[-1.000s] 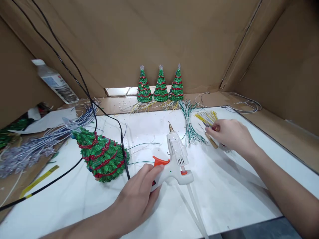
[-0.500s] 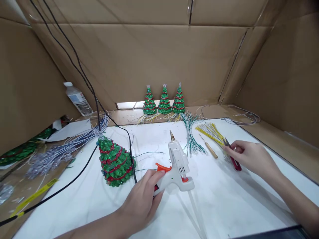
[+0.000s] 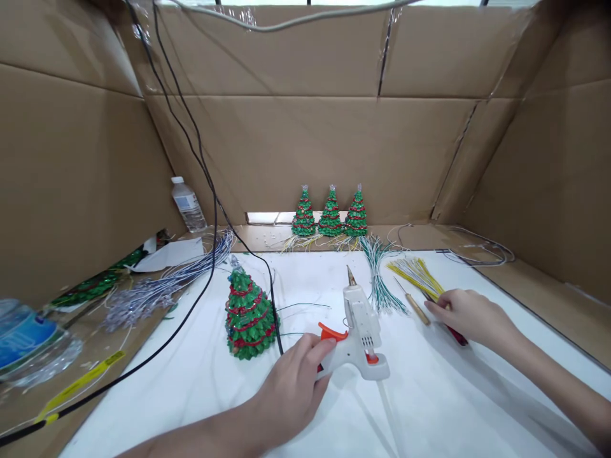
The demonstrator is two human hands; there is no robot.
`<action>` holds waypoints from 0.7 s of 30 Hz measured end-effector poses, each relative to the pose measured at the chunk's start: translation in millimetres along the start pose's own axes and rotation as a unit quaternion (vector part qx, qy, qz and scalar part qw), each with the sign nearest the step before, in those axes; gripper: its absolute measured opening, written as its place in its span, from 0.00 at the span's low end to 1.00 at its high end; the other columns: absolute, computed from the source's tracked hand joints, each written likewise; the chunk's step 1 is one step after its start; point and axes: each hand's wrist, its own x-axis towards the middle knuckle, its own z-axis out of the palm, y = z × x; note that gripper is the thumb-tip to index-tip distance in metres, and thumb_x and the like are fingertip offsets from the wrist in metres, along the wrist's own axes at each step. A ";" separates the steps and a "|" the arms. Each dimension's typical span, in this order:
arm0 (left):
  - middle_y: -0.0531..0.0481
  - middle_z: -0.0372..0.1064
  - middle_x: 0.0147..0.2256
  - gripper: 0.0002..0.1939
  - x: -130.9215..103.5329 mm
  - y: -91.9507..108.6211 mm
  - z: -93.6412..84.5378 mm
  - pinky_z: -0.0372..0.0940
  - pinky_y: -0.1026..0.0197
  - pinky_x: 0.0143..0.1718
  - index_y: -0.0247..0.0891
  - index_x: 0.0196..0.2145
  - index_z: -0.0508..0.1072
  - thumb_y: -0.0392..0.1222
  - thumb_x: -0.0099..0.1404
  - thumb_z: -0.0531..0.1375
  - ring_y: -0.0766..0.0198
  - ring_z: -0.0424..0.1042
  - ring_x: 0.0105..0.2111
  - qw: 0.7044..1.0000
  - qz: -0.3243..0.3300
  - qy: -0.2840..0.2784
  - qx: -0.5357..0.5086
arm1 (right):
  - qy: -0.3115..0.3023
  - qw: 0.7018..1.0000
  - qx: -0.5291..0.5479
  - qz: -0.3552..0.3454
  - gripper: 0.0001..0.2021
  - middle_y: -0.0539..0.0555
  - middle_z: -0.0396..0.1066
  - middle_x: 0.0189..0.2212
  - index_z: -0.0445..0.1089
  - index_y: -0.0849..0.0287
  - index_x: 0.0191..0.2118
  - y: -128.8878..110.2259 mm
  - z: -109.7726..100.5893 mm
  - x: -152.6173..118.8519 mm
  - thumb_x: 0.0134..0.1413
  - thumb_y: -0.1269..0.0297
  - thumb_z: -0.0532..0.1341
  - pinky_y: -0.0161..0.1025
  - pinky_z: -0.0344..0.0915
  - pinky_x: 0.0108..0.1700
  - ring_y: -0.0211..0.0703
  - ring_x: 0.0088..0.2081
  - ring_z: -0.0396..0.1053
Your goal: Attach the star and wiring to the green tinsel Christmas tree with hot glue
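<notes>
My left hand is wrapped round the handle of a white glue gun with an orange trigger. Its nozzle points away from me, and a clear glue stick runs out of its back. Left of the gun, a green Christmas tree ornament with red garlands leans on the white board, thin green wires trailing from its base. At the right, my right hand is closed over red-handled snips, partly hidden under my fingers. Beside the snips lie a wooden-handled awl and a bundle of yellow and white wires.
Three small tree ornaments stand at the back, near a bundle of green and white wires. Purple-white wires, a water bottle and a larger bottle are at left. Black cables hang across. Cardboard walls enclose the board.
The view has tilted up and shifted left, bringing the larger bottle in. My right hand has lowered the snips towards the board. My left hand keeps hold of the glue gun.
</notes>
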 end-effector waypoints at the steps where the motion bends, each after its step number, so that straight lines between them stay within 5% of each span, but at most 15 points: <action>1: 0.42 0.64 0.39 0.22 -0.5 -0.4 1.0 0.70 0.59 0.32 0.36 0.56 0.53 0.31 0.65 0.51 0.59 0.68 0.34 1.000 0.006 0.002 0.001 | 0.000 1.000 -0.003 0.002 0.20 0.58 0.72 0.25 0.71 0.56 0.24 -1.5 0.3 1.4 0.51 0.47 0.52 0.41 0.56 0.28 0.51 0.29 0.70; 9: 0.43 0.62 0.38 0.21 -1.7 -0.4 2.1 0.68 0.60 0.30 0.36 0.54 0.54 0.29 0.64 0.50 0.60 0.66 0.32 1.000 0.025 0.014 -0.008 | 0.021 0.999 -0.028 0.000 0.18 0.59 0.71 0.26 0.69 0.57 0.20 -11.5 2.6 8.2 0.50 0.51 0.53 0.40 0.54 0.26 0.50 0.28 0.68; 16: 0.44 0.62 0.38 0.20 -2.2 0.0 0.8 0.66 0.62 0.28 0.37 0.54 0.54 0.30 0.65 0.51 0.61 0.65 0.30 0.999 0.001 0.013 -0.043 | 0.081 0.997 -0.012 -0.007 0.21 0.58 0.70 0.24 0.68 0.56 0.23 -24.7 -10.3 -13.6 0.54 0.47 0.48 0.39 0.51 0.26 0.49 0.27 0.65; 21: 0.44 0.62 0.38 0.19 -1.6 -2.8 -0.3 0.65 0.62 0.29 0.37 0.54 0.53 0.31 0.66 0.51 0.61 0.64 0.34 0.995 -0.019 0.032 -0.088 | 0.057 0.987 0.062 -0.138 0.25 0.50 0.61 0.18 0.61 0.57 0.21 -39.8 -4.2 -46.2 0.59 0.45 0.45 0.36 0.54 0.29 0.38 0.23 0.58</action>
